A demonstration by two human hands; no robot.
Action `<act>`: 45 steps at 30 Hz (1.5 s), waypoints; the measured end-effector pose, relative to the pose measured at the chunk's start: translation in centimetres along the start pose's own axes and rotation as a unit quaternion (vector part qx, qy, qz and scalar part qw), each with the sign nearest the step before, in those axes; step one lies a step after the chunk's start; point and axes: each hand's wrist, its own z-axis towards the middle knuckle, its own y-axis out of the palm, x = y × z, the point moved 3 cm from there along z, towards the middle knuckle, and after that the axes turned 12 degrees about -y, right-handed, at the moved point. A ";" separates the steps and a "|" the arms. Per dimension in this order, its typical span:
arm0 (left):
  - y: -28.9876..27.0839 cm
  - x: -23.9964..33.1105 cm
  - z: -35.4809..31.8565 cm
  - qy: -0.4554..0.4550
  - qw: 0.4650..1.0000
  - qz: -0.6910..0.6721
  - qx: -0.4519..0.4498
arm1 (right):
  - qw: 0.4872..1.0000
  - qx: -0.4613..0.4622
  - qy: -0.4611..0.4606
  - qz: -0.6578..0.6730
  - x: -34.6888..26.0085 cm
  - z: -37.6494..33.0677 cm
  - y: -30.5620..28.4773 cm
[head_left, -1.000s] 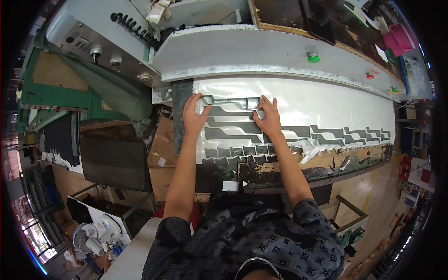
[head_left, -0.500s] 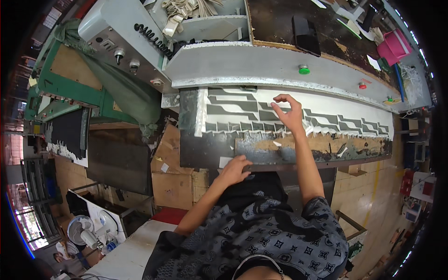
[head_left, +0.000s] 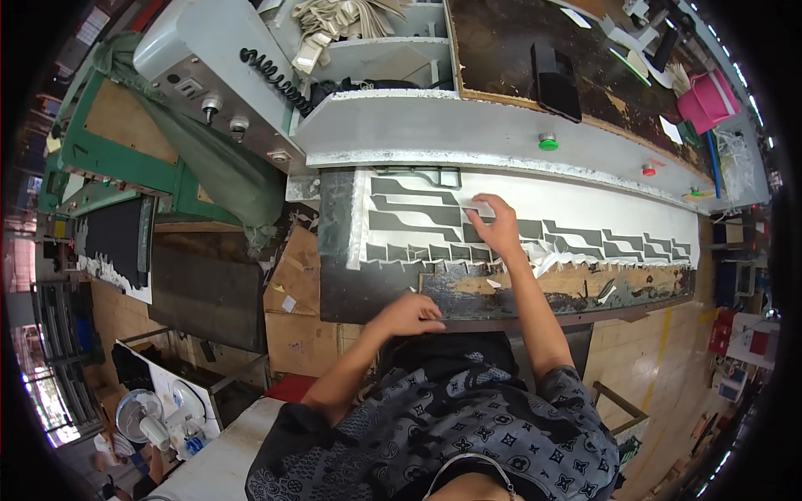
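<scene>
My right hand (head_left: 496, 225) hovers over a white sheet (head_left: 622, 206), thumb and forefinger apart, with nothing seen between them. Rows of dark, long stepped shapes (head_left: 413, 223) mark the sheet on both sides of this hand; whether they are cut-out gaps or pieces cannot be told. A thin-walled dark frame, perhaps a cutting die (head_left: 447, 179), lies at the sheet's far left, partly under the grey beam. My left hand (head_left: 408, 316) is at the bench's front edge, fingers loosely bent and spread, holding nothing that I can see.
The grey machine beam (head_left: 468, 125) crosses behind the sheet, with a green button (head_left: 548, 143) and a red button (head_left: 648, 170). A worn bench strip (head_left: 535, 288) carries white scraps. Green machinery (head_left: 125, 134) stands left; a pink bucket (head_left: 707, 100) sits far right.
The view has shifted, showing more of the thin frame. My right hand has moved left over the sheet. The white piece beside my left hand no longer shows.
</scene>
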 end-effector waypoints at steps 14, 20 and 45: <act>-22.2 -4.2 11.7 0.079 0.871 0.124 0.468 | 0.994 -0.013 -0.017 -0.103 6.5 -0.5 7.3; -21.4 -4.9 11.9 0.077 0.860 0.105 0.493 | 0.992 0.019 -0.004 -0.125 6.6 -1.2 7.9; -0.8 1.2 0.5 0.104 0.974 0.195 0.040 | 0.999 0.036 0.025 -0.019 -0.1 -0.5 -1.7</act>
